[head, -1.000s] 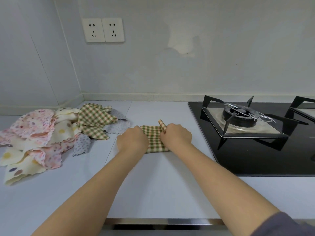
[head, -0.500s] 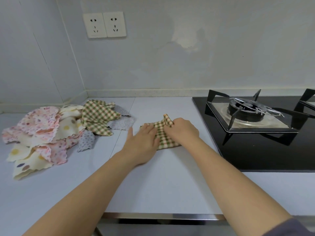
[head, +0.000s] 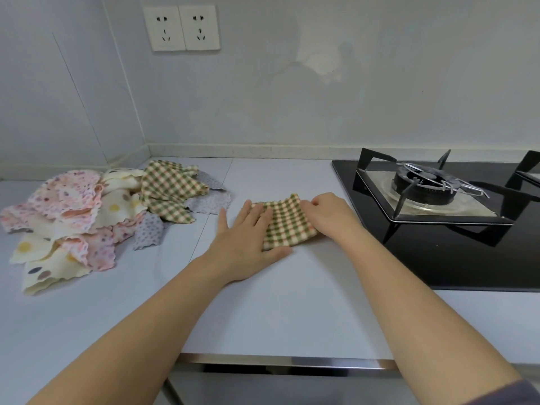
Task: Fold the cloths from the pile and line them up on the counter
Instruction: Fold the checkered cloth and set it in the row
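Sleeve (head: 524, 391): dark grey cuff, showing at the lower right corner of the frame, on the right forearm.
Counter (head: 292, 311): pale surface, running across the lower half of the frame; a metal strip is edging its near side.
Left hand (head: 248, 244): lying flat at centre frame, fingers straight and spread, pressing down on the left part of the folded cloth; the thumb is lying along the cloth's near edge.
Folded cloth (head: 287, 223): green, cream and pink check, lying flat on the counter at centre frame, between the two hands and just left of the hob.
Right hand (head: 327, 214): resting on the cloth's right edge, fingers bent with their tips at the far right corner; cannot tell whether they are pinching the fabric or only pressing it.
Pile of cloths (head: 84, 217): unfolded, lying heaped at the left of the frame; pink floral, cream spotted and grey dotted pieces, with a second checked cloth (head: 169, 188) sitting on its right side.
Gas hob (head: 438, 252): black glass, occupying the right of the frame, carrying a burner (head: 423, 182) under a black pan support.
Wall sockets (head: 181, 27): two white plates, sitting side by side at the upper left.
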The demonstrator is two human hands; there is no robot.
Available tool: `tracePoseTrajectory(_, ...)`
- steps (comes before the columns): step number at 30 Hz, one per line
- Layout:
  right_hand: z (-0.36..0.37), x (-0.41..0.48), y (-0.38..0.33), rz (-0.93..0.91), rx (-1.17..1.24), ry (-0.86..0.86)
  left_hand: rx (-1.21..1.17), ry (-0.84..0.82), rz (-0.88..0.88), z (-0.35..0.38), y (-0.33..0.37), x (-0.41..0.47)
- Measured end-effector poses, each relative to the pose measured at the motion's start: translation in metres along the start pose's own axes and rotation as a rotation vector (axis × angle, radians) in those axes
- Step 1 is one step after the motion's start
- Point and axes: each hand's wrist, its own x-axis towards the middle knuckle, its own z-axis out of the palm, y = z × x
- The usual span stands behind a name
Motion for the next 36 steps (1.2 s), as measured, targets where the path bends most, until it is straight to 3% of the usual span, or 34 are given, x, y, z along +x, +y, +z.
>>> tracePoseTrajectory(5, -0.002, -0.004, -0.005, -0.095, -0.042, 0.129, 0.050, 0.348, 0.348, -0.004, -0.001, 0.003)
tracePoseTrajectory(8, -0.007, -0.006, -0.005, -0.314, 0.246, 0.046, -0.043, 0.442, 0.227, -0.009, 0.001, 0.000)
tracePoseTrajectory(12, -0.005, -0.011, -0.011, -0.503, 0.607, -0.239, -0.458, 0.540, -0.010, -0.024, -0.010, -0.003)
tracePoseTrajectory(16, 0.001, -0.008, -0.010, -0.440, 0.629, -0.201, -0.743, 0.575, -0.073, -0.044, -0.014, -0.002)
tracePoseTrajectory(20, -0.002, -0.011, -0.014, -0.438, 0.724, -0.082, -0.870, 0.411, -0.050, -0.052, -0.020, -0.002)
tracePoseTrajectory(25, -0.008, -0.010, -0.013, -0.360, 0.731, -0.141, -1.038, 0.553, -0.142, -0.057, -0.024, -0.001)
tracePoseTrajectory(29, -0.009, -0.008, -0.011, -0.316, 0.865, -0.119, -1.032, 0.377, -0.145, -0.056, -0.031, -0.004)
tracePoseTrajectory(31, -0.011, -0.008, -0.012, -0.340, 0.913, -0.106, -0.977, 0.430, -0.080, -0.058, -0.029, -0.006)
tracePoseTrajectory(36, -0.013, -0.013, -0.015, -0.380, 0.934, -0.087, -0.493, 0.449, 0.175, -0.071, -0.023, -0.010)
